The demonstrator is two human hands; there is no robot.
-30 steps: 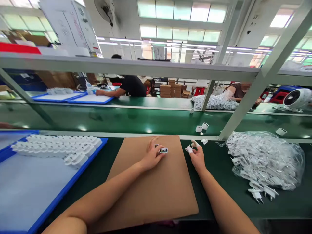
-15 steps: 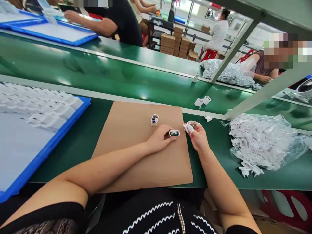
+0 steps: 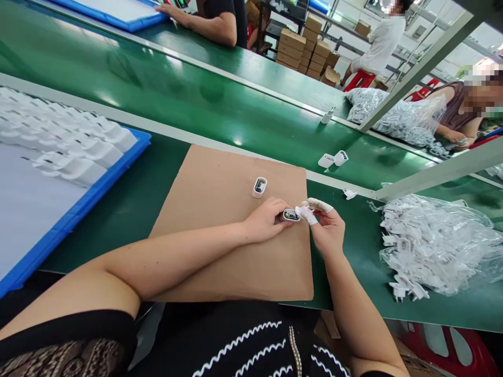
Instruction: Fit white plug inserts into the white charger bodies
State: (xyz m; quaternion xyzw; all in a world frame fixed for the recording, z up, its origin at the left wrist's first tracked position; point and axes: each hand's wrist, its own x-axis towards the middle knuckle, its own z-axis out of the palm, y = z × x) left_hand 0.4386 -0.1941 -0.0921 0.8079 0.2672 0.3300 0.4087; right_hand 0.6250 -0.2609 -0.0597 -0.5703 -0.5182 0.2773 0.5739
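Near frame centre, the case [image 3: 291, 215] is gripped by the left hand [image 3: 266, 221], the plug [image 3: 303, 212] pinched by the right hand [image 3: 329, 230]; joining seems in hand, careful alignment needed.

Your white housing [image 3: 291, 219] is a small oval shell, open end up, with circuit parts visible inside, a yellowish one toward 9 o'clock. It stands roughly upright, its long axis running 9 to 3 o'clock, gripped from 9 o'clock by your left hand [image 3: 265, 221]. Your small white part [image 3: 302, 212] sits at the housing's 3 o'clock, pinched in your right hand [image 3: 330, 230]; fingers partly hide it, and contact with the housing cannot be confirmed.
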